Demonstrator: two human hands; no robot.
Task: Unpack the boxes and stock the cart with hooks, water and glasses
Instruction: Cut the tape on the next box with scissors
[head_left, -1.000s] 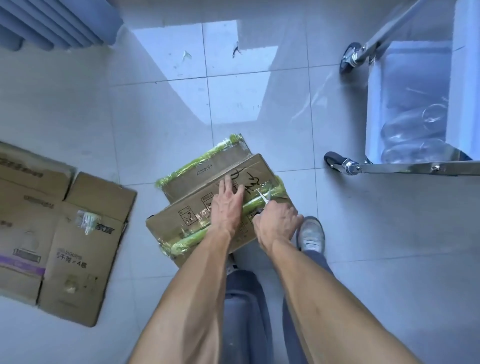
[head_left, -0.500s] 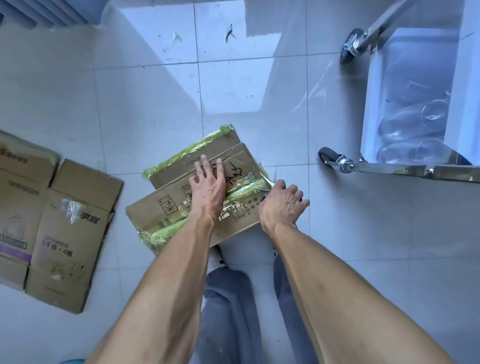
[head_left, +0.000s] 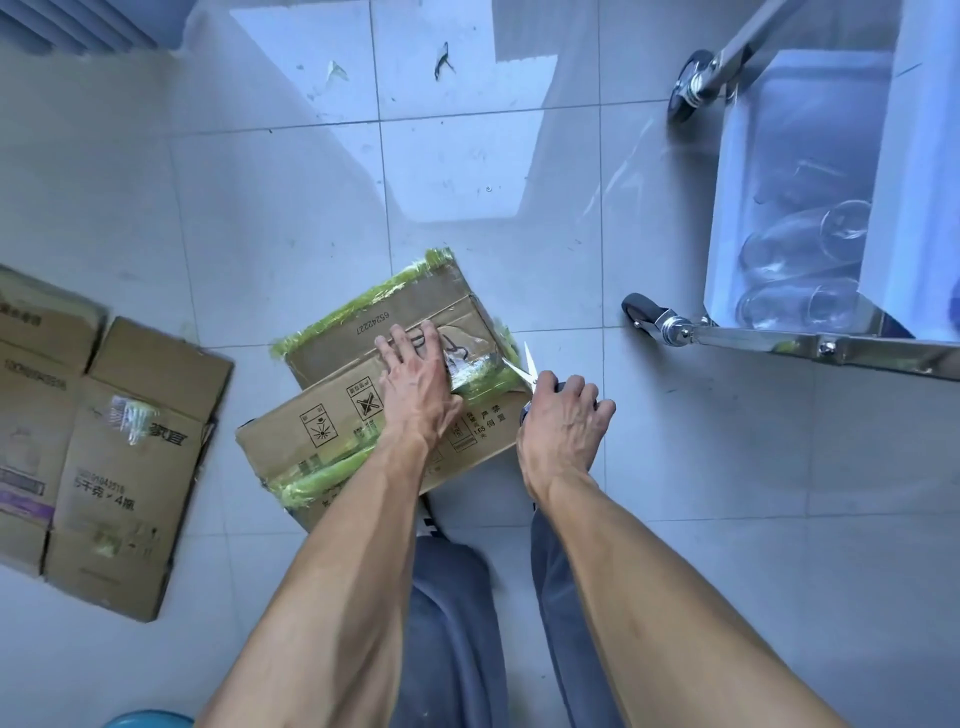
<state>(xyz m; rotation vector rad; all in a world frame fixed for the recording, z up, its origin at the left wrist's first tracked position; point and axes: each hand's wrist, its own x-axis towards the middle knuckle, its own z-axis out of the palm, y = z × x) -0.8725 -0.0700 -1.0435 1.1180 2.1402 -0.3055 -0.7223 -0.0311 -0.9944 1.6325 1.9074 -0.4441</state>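
Head view: the taped box (head_left: 332, 415) lies on the floor left of the cart (head_left: 810, 345), left hand (head_left: 415, 387) flat on its lid with fingers straight and slightly spread. The right hand (head_left: 558, 421), curled round the scissors (head_left: 524, 370), sits at the box's right end, blades parted and pointing along the green tape (head_left: 483, 376), whose long axis runs leftward from that nearer hand.

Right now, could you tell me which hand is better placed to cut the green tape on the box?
The right hand: it already grips the scissors, blades open at the green tape on the box's right edge. The left hand presses flat on top, steadying it.
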